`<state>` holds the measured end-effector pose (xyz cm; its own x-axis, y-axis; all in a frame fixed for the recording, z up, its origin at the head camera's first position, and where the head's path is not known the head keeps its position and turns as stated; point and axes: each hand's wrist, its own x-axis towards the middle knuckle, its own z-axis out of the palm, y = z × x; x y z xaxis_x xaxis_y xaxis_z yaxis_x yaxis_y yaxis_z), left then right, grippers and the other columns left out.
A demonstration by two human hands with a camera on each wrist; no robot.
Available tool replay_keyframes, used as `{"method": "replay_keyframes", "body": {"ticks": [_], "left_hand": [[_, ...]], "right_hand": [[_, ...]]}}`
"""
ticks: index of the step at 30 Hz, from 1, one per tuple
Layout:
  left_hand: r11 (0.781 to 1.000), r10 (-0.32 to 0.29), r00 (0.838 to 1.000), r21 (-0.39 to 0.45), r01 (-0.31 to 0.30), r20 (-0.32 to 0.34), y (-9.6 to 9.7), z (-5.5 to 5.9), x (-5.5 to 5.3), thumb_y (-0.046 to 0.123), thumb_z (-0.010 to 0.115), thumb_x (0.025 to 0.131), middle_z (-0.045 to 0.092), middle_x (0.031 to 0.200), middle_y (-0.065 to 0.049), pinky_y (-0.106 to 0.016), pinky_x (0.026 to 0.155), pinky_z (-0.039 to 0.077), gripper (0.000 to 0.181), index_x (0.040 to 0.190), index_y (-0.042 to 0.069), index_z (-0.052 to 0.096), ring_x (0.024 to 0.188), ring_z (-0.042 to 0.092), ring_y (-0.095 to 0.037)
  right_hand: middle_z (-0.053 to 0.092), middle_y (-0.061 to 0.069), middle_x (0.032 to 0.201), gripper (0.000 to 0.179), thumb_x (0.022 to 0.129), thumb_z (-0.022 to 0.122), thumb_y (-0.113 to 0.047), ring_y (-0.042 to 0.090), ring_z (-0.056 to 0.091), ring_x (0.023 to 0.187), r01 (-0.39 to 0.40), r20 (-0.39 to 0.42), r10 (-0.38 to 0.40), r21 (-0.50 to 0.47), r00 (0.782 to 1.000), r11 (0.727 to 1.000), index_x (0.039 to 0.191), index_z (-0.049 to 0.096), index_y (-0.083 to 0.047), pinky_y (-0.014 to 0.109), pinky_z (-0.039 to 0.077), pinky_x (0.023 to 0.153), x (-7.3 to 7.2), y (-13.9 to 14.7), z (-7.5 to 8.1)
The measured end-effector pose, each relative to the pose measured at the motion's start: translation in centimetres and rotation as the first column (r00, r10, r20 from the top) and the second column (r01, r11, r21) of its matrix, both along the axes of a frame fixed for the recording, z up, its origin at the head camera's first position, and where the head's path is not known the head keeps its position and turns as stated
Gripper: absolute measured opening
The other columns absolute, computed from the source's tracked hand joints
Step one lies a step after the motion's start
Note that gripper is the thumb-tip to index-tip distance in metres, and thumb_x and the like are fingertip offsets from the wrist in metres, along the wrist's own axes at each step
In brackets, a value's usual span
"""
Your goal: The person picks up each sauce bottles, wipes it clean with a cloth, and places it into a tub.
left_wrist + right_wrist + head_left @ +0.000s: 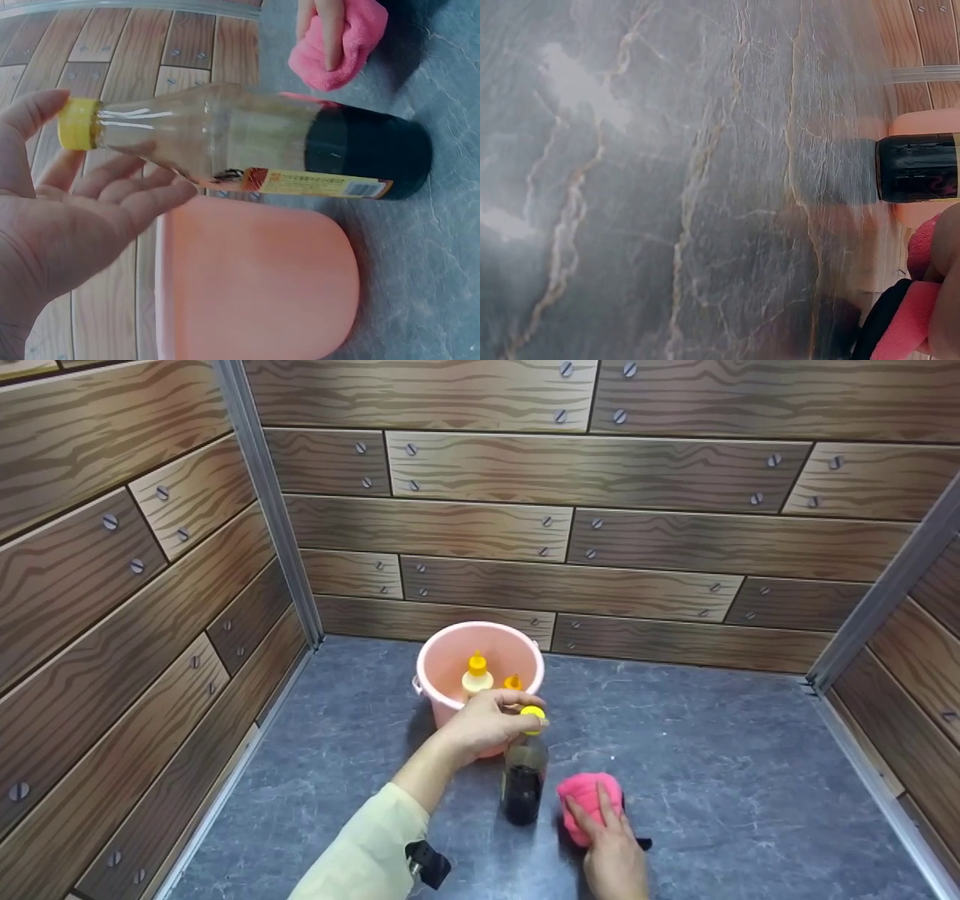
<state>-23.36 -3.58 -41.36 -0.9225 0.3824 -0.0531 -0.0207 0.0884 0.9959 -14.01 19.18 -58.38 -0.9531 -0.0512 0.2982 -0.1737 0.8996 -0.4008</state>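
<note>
My left hand (480, 727) pinches the yellow cap (532, 720) of a clear bottle (523, 787) between thumb and fingers. The bottle is partly filled with dark liquid and carries a yellow label, seen in the left wrist view. It stands about upright in front of a pink bucket (444, 712); I cannot tell whether its base touches the surface. To its right, my right hand (616, 851) grips a bright pink cloth (576, 789) from above, fingers pressing into it. A black strip (881, 322) shows along the cloth in the right wrist view.
Inside the bucket stand a pale squeeze bottle (478, 682) with a yellow nozzle and a second orange nozzle top (513, 682). A grey marbled surface (720, 765) lies below, bounded by wood-patterned walls (480, 525) at the back and both sides.
</note>
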Motion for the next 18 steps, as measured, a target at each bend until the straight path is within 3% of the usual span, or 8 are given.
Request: {"method": "replay_keyframes", "body": {"ticks": [5,10,13,18], "left_hand": [[0.995,0.093,0.995,-0.030,-0.092,0.040,0.27,0.37,0.50,0.020,0.089,0.089,0.076,0.104,-0.009,-0.038,0.087,0.061,0.037,0.118,0.004,0.074,0.088,0.072,-0.017],[0.986,0.162,0.980,0.007,-0.164,0.118,0.67,0.50,0.78,0.016,0.090,0.087,0.076,0.094,-0.008,-0.025,0.063,0.053,0.029,0.106,0.004,0.072,0.076,0.069,-0.014],[0.984,0.169,0.975,0.024,-0.175,0.147,0.71,0.52,0.76,0.014,0.091,0.087,0.075,0.089,-0.006,-0.024,0.058,0.047,0.024,0.100,0.005,0.072,0.073,0.067,-0.013],[0.988,0.124,0.981,0.070,-0.136,0.149,0.55,0.16,0.35,0.009,0.089,0.087,0.075,0.085,-0.005,-0.026,0.062,0.052,0.018,0.094,0.005,0.072,0.074,0.069,-0.014]], "right_hand": [[0.045,0.021,0.162,0.079,0.070,0.064,0.012,0.057,0.053,0.130,-0.001,-0.006,0.001,-0.003,1.000,1.000,0.139,0.072,-0.026,0.065,0.057,0.081,0.01,-0.03,-0.07],[0.044,0.020,0.162,0.078,0.072,0.064,0.011,0.059,0.053,0.130,0.004,0.007,-0.004,-0.006,1.000,1.000,0.139,0.072,-0.026,0.065,0.056,0.082,0.00,-0.05,-0.06],[0.045,0.020,0.162,0.077,0.072,0.064,0.010,0.060,0.053,0.130,0.006,0.000,-0.006,-0.015,1.000,1.000,0.139,0.072,-0.026,0.066,0.056,0.083,-0.01,-0.05,-0.14],[0.045,0.019,0.162,0.077,0.073,0.061,0.011,0.060,0.053,0.129,0.011,-0.012,-0.011,-0.030,1.000,0.999,0.139,0.072,-0.027,0.067,0.056,0.081,0.10,-0.08,-0.17]]}}
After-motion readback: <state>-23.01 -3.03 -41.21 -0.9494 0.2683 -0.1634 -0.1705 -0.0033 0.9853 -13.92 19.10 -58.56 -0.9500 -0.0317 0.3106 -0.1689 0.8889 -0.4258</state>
